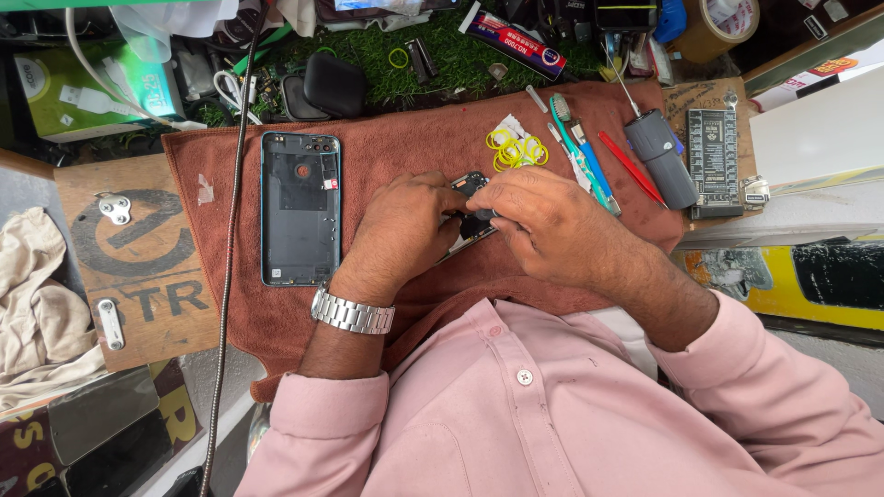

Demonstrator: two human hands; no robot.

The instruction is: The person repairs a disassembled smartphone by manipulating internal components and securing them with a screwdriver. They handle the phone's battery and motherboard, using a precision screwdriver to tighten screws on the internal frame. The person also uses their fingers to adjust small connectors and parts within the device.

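Left hand (405,230) and right hand (543,225) meeting over the middle of a reddish-brown towel (405,138) spread on the counter (138,248). Between them a small dark phone part (471,204), pinched by fingertips of both hands, mostly hidden, so exact shape hard to tell; possibly a circuit board. Left grip closed around its left edge, right grip closed on its right side, fingers curled. Steel wristwatch (353,313) on the left wrist. Left of the hands, well apart, an opened phone back shell (300,208) lying flat on the towel. Farther off, to the right, yellow rings (516,150), a toothbrush (578,152), a red tool (632,167) and a grey cylindrical tool (663,158).
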